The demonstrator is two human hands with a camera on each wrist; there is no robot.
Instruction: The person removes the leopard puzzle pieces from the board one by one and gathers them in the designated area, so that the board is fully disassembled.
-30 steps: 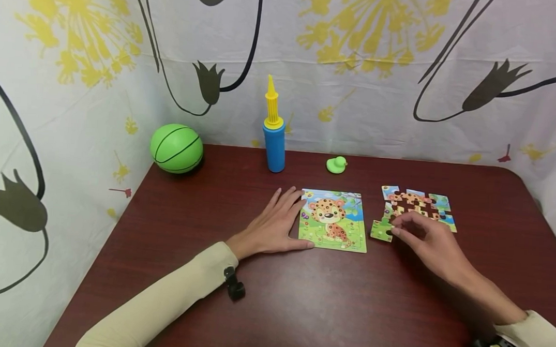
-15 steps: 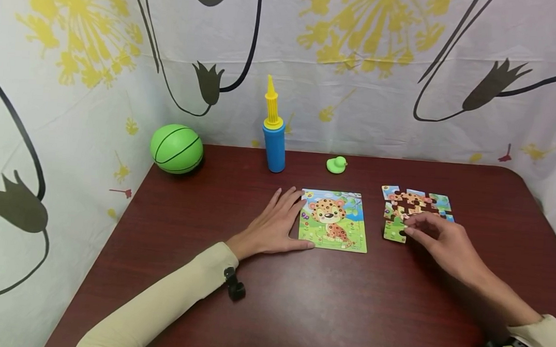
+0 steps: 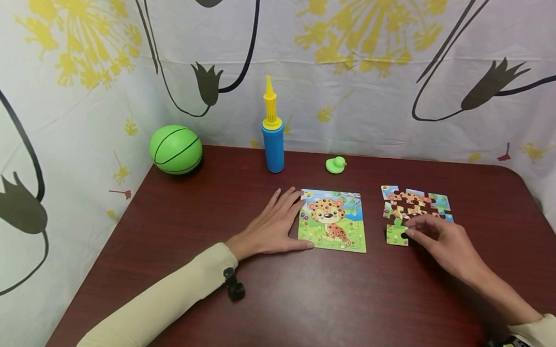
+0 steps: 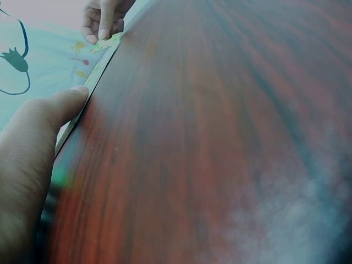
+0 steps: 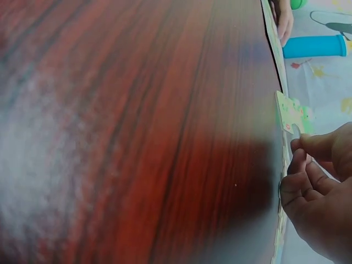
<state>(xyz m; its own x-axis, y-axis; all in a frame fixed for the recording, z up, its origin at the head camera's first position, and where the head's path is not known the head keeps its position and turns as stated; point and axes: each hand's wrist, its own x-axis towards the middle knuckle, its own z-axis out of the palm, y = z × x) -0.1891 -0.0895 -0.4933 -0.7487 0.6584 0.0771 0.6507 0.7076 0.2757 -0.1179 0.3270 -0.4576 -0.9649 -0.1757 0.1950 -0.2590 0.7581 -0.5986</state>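
Note:
A square leopard picture board lies on the table. My left hand rests at its left side, fingers spread and straight, thumb along the near corner; the thumb also shows in the left wrist view. To the right, my right hand pinches a green jigsaw piece between thumb and fingers. That piece is held at the near left of a loosely joined group of puzzle pieces, and in the right wrist view it stands tilted above the table. Part of the group is hidden behind my right hand.
Along the table's back stand a green ball, a blue and yellow hand pump and a small green rubber duck. A patterned cloth hangs behind the table edge.
My right hand has moved right with the green jigsaw piece, toward the puzzle group, then the piece came slightly nearer to me. My left hand has stayed on the board.

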